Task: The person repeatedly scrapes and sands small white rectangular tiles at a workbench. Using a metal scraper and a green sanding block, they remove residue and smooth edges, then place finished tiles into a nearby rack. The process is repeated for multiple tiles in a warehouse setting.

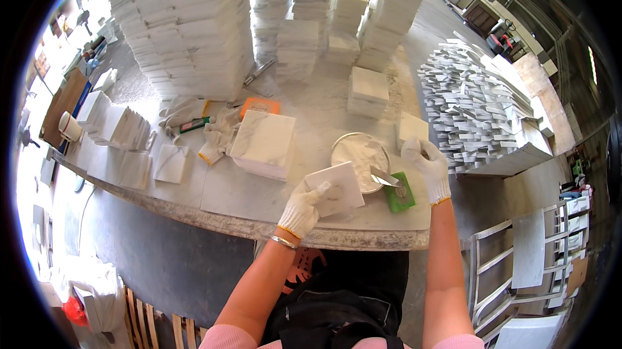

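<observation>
My left hand [302, 210], in a white knit glove, grips a square white marble tile [338, 195], thumb on its upper face. The tile is tilted above the table's front part. My right hand [427, 169], gloved too, is raised with curled fingers in a pinch; what they hold, if anything, I cannot make out. Just beyond it is another pale tile [413, 127]; whether they touch is unclear. Between the hands stands a round bowl [355, 152] of whitish powder or paste. A putty knife [387, 179] lies across its rim and a green pad [402, 195].
A short tile stack [264, 138] and an orange box [260, 105] sit left of the bowl, near loose gloves [217, 132]. Tall tile stacks [188, 32] rise behind. Narrow stone pieces [463, 103] are heaped at right, above a metal rack [499, 261].
</observation>
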`<action>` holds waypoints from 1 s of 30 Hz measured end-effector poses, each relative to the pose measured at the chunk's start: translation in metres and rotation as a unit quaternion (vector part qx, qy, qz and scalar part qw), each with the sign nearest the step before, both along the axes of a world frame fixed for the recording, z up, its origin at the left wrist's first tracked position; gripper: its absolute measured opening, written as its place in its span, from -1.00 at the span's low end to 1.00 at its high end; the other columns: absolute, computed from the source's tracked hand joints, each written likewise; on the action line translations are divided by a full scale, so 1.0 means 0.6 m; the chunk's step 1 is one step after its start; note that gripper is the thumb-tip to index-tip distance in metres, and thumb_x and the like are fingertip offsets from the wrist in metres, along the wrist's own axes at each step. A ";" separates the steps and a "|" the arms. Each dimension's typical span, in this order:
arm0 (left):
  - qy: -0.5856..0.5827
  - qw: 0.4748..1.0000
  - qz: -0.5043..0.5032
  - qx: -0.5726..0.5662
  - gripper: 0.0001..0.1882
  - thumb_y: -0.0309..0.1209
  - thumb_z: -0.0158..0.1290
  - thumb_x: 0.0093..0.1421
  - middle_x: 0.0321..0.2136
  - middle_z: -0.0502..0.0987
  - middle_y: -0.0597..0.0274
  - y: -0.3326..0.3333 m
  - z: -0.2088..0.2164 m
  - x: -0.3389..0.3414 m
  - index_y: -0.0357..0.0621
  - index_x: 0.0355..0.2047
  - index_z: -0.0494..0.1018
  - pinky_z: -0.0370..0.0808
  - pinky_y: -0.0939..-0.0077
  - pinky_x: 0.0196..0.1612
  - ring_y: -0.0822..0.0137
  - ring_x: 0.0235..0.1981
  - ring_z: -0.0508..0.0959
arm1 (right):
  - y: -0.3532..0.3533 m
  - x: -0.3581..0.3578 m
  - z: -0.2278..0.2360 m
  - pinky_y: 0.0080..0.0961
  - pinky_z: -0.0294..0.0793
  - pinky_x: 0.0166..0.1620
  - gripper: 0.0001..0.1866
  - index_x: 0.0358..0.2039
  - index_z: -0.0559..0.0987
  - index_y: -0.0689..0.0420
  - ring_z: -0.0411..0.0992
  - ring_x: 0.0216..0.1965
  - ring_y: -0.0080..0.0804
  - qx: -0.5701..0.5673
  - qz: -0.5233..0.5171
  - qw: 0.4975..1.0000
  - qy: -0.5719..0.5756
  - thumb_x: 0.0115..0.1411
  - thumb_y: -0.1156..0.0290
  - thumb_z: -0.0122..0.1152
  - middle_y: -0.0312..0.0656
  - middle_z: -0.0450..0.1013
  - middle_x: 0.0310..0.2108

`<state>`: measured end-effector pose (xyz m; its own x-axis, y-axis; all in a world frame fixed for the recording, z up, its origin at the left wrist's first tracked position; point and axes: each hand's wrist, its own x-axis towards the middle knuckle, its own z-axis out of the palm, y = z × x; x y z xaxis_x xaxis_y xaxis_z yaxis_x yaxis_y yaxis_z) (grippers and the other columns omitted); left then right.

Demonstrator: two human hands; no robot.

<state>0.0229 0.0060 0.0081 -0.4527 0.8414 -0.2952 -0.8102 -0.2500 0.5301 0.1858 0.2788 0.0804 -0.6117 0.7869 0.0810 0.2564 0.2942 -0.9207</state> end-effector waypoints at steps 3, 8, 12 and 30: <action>-0.009 1.000 0.001 0.008 -0.66 -0.51 0.05 0.38 -0.02 0.54 0.01 0.000 -0.007 -0.001 -0.32 0.13 0.36 0.69 -0.06 0.00 0.11 -0.06 0.62 | 0.018 -0.008 -0.032 -0.45 0.53 -0.09 -0.60 -0.05 0.63 0.24 0.58 -0.19 -0.41 0.058 -0.015 0.995 -0.081 0.17 0.27 0.37 -0.16 0.63 -0.22; -0.011 1.000 0.012 -0.006 -0.66 -0.52 0.04 0.38 0.00 0.53 0.03 -0.002 -0.008 -0.002 -0.30 0.14 0.36 0.68 -0.07 0.02 0.10 -0.01 0.61 | -0.006 -0.044 -0.028 -0.34 0.54 -0.05 -0.58 -0.10 0.61 0.24 0.61 -0.13 -0.17 0.150 -0.041 0.961 -0.227 0.16 0.18 0.27 0.01 0.63 -0.15; -0.025 1.000 0.006 -0.001 -0.66 -0.52 0.04 0.38 0.01 0.53 0.04 -0.003 0.002 -0.001 -0.29 0.14 0.36 0.68 -0.06 0.02 0.11 0.00 0.61 | 0.001 -0.053 -0.039 -0.34 0.52 0.00 -0.61 -0.06 0.62 0.15 0.59 -0.07 -0.15 0.131 -0.023 0.950 -0.283 0.15 0.21 0.24 -0.04 0.63 -0.10; 0.011 1.000 0.015 0.010 -0.67 -0.51 0.07 0.37 -0.06 0.57 0.09 0.003 -0.012 0.001 -0.26 0.12 0.40 0.66 0.08 0.02 0.18 -0.10 0.62 | -0.105 -0.023 0.036 -0.28 0.53 -0.10 -0.66 -0.13 0.71 -0.01 0.60 -0.19 -0.16 0.205 0.097 0.929 -0.292 0.18 0.10 0.26 -0.15 0.66 -0.25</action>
<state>0.0237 0.0077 0.0008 -0.4846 0.8329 -0.2672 -0.7901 -0.2858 0.5423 0.1719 0.2161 0.1020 -0.7722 0.6340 -0.0405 0.5829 0.6818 -0.4421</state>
